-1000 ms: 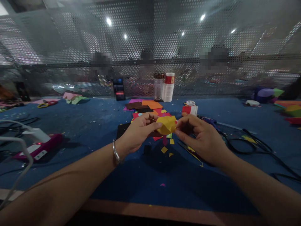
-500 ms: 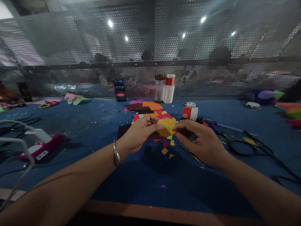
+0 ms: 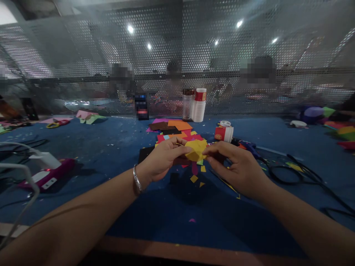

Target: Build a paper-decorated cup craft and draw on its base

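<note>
A yellow piece of paper [image 3: 196, 150] with an uneven, rounded outline is held up above the blue table. My left hand [image 3: 166, 157] pinches its left side, thumb in front and fingers behind. On its right edge, the thumb and forefinger of my right hand [image 3: 235, 162] are closed. Behind the yellow paper lies a pile of coloured paper sheets [image 3: 180, 125], partly covered by my hands. Small yellow scraps [image 3: 194, 178] are scattered on the table below.
A stack of paper cups [image 3: 199, 107] and a clear jar [image 3: 188, 105] stand at the back. A red-and-white cup [image 3: 224, 133] lies beyond my right hand, near a black cable [image 3: 285, 181]. At left are a purple power strip [image 3: 58, 173] and scissors [image 3: 57, 123].
The yellow paper has turned slightly between my fingers, and its top edge looks flatter. Both hands stay in nearly the same place.
</note>
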A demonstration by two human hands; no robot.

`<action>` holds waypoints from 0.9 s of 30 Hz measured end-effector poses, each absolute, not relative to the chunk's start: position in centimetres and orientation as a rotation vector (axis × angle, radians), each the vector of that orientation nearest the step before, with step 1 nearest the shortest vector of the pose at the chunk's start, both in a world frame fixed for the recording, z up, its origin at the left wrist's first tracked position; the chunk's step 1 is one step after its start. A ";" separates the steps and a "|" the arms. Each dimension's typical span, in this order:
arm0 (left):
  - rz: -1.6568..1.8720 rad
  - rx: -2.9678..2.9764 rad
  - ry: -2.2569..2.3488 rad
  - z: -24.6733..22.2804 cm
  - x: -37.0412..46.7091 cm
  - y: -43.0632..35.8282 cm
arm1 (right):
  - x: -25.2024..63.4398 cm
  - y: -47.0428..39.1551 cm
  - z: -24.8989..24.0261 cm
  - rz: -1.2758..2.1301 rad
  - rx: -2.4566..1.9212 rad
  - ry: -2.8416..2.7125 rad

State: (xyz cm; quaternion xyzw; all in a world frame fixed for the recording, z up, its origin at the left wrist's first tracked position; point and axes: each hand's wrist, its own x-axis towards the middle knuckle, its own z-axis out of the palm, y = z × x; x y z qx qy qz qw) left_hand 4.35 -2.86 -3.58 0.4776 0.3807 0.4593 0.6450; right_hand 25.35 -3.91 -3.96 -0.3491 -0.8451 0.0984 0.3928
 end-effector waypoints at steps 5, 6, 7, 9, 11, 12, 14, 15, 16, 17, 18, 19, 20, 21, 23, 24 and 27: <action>1.076 1.065 0.913 -3.4 4.4 -2.8 | 25.6 -3.8 -4.0 0.175 -0.812 -2.187; 1.068 1.060 0.910 -3.3 4.4 -2.8 | 25.6 -3.8 -4.0 0.151 -0.804 -2.201; 1.056 1.052 0.903 -3.3 4.4 -2.7 | 25.7 -3.8 -3.9 0.126 -0.801 -2.217; 1.039 1.037 0.883 -3.4 4.3 -2.6 | 25.7 -3.7 -3.9 0.073 -0.798 -2.249; 1.042 1.033 0.872 -3.4 4.1 -2.4 | 25.8 -3.7 -3.9 0.020 -0.794 -2.284; 1.050 1.035 0.873 -3.4 4.1 -2.4 | 25.9 -3.7 -3.8 -0.004 -0.791 -2.297; 1.060 1.044 0.885 -3.4 4.0 -2.3 | 25.9 -3.7 -3.7 -0.043 -0.795 -2.299; 1.061 1.050 0.892 -3.5 4.0 -2.4 | 26.0 -3.7 -3.7 -0.056 -0.805 -2.293; 1.060 1.053 0.898 -3.5 3.9 -2.4 | 26.0 -3.7 -3.7 -0.064 -0.815 -2.289; 1.061 1.054 0.901 -3.5 3.9 -2.4 | 26.1 -3.7 -3.7 -0.071 -0.824 -2.288; 1.063 1.053 0.901 -3.5 3.9 -2.4 | 26.1 -3.7 -3.7 -0.081 -0.828 -2.293; 1.068 1.052 0.899 -3.5 3.9 -2.4 | 26.1 -3.7 -3.7 -0.095 -0.824 -2.308; 1.072 1.051 0.895 -3.5 4.0 -2.5 | 26.1 -3.7 -3.7 -0.112 -0.811 -2.328; 1.073 1.052 0.890 -3.5 4.0 -2.5 | 26.2 -3.6 -3.7 -0.129 -0.795 -2.349; 1.065 1.061 0.887 -3.5 4.0 -2.5 | 26.2 -3.6 -3.8 -0.148 -0.772 -2.381; 1.060 1.068 0.892 -3.5 4.0 -2.5 | 26.2 -3.6 -3.8 -0.149 -0.773 -2.388; 1.054 1.097 0.923 -3.5 3.9 -2.4 | 26.3 -3.6 -3.8 -0.119 -0.830 -2.359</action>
